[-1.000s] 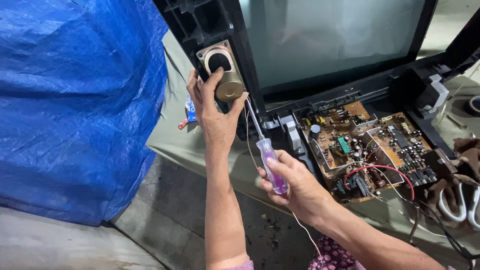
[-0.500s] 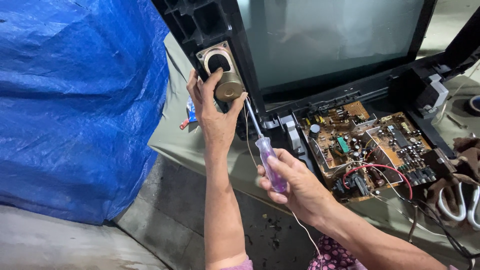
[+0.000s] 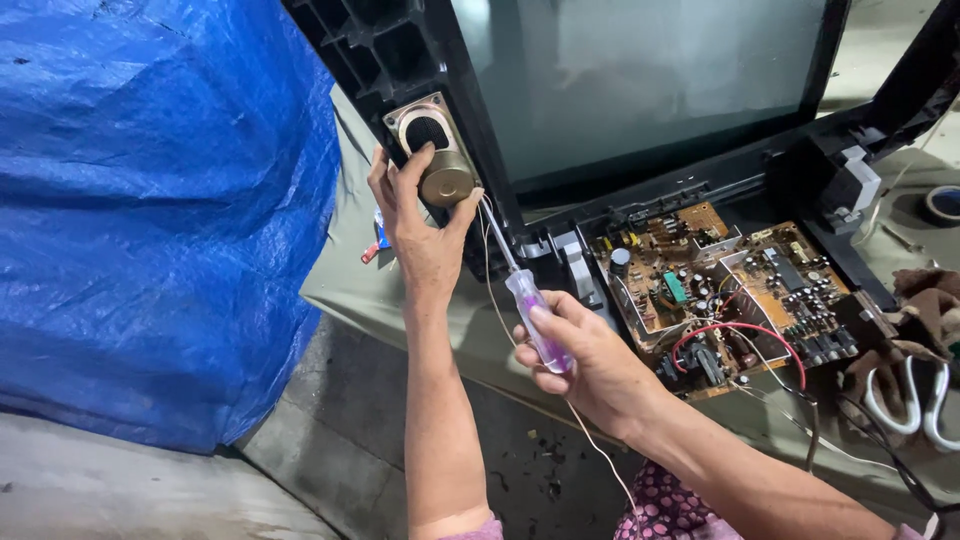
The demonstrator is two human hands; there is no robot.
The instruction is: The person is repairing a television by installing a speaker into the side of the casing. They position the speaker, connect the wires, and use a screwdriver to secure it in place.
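I see my left hand up against the speaker, which sits bolted in the black frame at the left edge of the screen. The fingers wrap loosely round the brass-coloured magnet at the speaker's back, thumb on its right side, the others on its left; the grip looks like a steadying one, not a hard clamp.

My right hand is lower and to the right, closed firmly on the purple handle of the screwdriver. The tool's long axis runs up and to the left, from my right palm toward the speaker's lower right corner, and its thin shaft ends just beside my left thumb. I cannot tell whether the tip sits in a screw head; the thumb and the magnet hide that spot.

So the speaker lies up-left of the right hand, along the line of the tool, and the left hand is the nearer one, touching it.

Room is tight on the right: the frame's inner edge and the screen stand just beside the shaft. A thin white wire hangs near the handle. The circuit board lies well to the right, the blue tarp well to the left, with open space below between my forearms.
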